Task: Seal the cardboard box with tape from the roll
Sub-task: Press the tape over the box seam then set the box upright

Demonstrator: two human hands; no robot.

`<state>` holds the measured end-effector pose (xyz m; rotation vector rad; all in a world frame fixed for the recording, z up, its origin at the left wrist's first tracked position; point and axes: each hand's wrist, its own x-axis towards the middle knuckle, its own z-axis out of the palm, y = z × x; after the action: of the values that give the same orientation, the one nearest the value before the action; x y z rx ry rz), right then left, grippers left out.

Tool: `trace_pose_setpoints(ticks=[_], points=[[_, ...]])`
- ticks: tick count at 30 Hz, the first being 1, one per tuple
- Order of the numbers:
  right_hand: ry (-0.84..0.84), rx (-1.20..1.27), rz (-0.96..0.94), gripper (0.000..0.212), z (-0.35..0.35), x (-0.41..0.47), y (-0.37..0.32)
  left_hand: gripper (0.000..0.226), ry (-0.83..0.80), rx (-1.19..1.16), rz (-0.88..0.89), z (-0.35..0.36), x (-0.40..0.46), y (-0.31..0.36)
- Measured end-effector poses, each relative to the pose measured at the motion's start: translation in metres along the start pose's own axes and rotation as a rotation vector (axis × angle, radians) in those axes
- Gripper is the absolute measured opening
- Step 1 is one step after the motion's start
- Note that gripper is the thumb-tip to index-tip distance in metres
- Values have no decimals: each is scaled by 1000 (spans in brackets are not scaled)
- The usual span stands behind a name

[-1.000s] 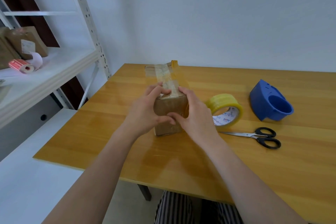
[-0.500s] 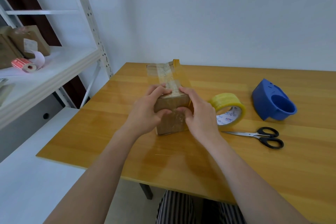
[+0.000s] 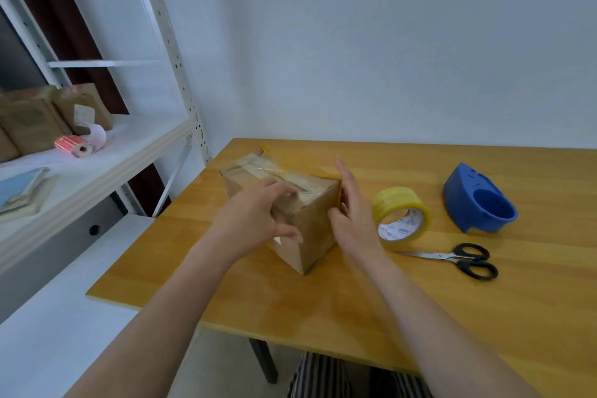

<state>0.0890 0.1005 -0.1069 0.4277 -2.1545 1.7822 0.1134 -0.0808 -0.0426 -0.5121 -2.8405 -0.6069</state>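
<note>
A small cardboard box [image 3: 311, 223] stands on the wooden table [image 3: 323, 297], turned so one corner points toward me. A strip of clear tape runs along its top seam. My left hand [image 3: 255, 223] lies over the near top edge, fingers spread on the tape and thumb on the front face. My right hand [image 3: 353, 210] is flat against the box's right side, fingers straight and pointing away from me. The yellow tape roll [image 3: 400, 215] lies on the table just right of my right hand, untouched.
Black-handled scissors [image 3: 458, 260] lie right of the roll. A blue tape dispenser [image 3: 478, 199] sits behind them. A white metal shelf [image 3: 106, 165] at the left carries cardboard boxes, a red label roll [image 3: 74, 144] and books. The wall runs behind the table.
The box has been turned clockwise, so a corner now faces me. My right hand has left the front face and lies along the box's right side. My left hand stays on top.
</note>
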Motion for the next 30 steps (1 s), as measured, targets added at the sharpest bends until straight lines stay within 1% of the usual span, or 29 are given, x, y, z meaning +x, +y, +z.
trace_pose_setpoints(ticks=[1, 3, 4, 5, 8, 11, 12, 17, 20, 22, 23, 24, 25, 26, 27, 28, 29, 30], points=[[33, 98, 48, 73, 6, -1, 0, 76, -6, -2, 2, -1, -1, -1], [157, 270, 175, 50, 15, 2, -5, 74, -26, -23, 9, -1, 0, -4], [219, 310, 230, 42, 19, 5, -8, 72, -29, -41, 11, -2, 1, -6], [273, 312, 271, 38, 23, 9, -12, 70, -23, -62, 9, -2, 2, -7], [431, 288, 336, 39, 43, 19, -16, 67, 14, -102, 2, 0, 4, -9], [634, 288, 315, 35, 59, 28, -7, 66, 32, -81, 15, 2, 3, -10], [676, 269, 299, 33, 62, 30, -3, 65, 40, -75, 24, 2, 2, -11], [756, 183, 262, 32, 57, 39, 5, 62, 79, -63, 45, 5, 1, -15], [722, 103, 291, 33, 45, 43, 5, 62, 103, -76, 57, 4, -5, -14], [660, 48, 306, 33, 39, 41, 0, 58, 128, -206, 35, 4, -9, -20], [623, 45, 319, 32, 36, 40, -3, 51, 201, -317, 14, 4, -10, -24], [584, 59, 335, 32, 34, 39, -7, 40, 322, -410, -26, 4, -9, -28], [546, 53, 352, 31, 31, 38, -10, 29, 465, -436, -96, 4, -7, -33], [506, 8, 362, 31, 28, 37, -14, 24, 579, -397, -192, 4, -4, -38], [455, -73, 362, 31, 24, 36, -17, 28, 630, -331, -302, 4, -1, -43], [391, -154, 357, 31, 21, 36, -19, 37, 612, -272, -414, 5, 2, -50], [324, -231, 364, 32, 17, 36, -22, 47, 552, -241, -510, 8, 4, -56], [262, -307, 384, 34, 13, 37, -24, 57, 487, -261, -567, 10, 6, -62]])
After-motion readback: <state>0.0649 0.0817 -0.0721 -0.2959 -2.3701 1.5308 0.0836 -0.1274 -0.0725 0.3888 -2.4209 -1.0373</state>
